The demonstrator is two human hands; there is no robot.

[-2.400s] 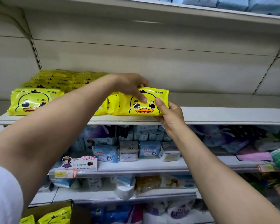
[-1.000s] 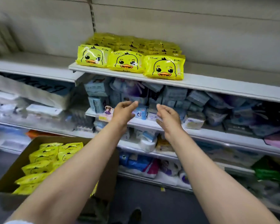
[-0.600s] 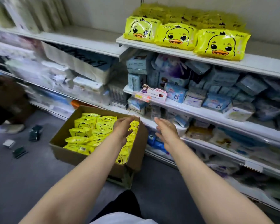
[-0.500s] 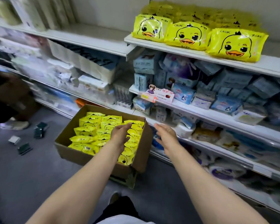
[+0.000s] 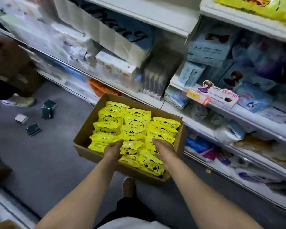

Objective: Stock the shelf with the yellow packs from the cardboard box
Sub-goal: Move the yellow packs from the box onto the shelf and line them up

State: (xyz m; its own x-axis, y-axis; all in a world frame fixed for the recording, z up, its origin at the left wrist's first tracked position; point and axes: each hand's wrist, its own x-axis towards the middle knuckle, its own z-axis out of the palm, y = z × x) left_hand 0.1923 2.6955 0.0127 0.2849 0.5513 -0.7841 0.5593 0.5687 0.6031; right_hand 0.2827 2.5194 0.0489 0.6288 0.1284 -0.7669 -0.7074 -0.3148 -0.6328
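An open cardboard box sits on the floor by the shelving, filled with several yellow duck-face packs. My left hand and my right hand reach down over the packs at the box's near side, fingers fairly straight, one on each side of a pack in the middle. Neither hand plainly grips anything. Yellow packs on the shelf show at the top right corner, on a white shelf board.
White shelves with blue and white packaged goods run along the right and top. Small dark green packs lie on the grey floor at left. Another person's shoe stands at far left. My own shoe is just before the box.
My view has swung down from the top shelf to the box. Both hands left the shelved pack and dropped to the packs in the box.
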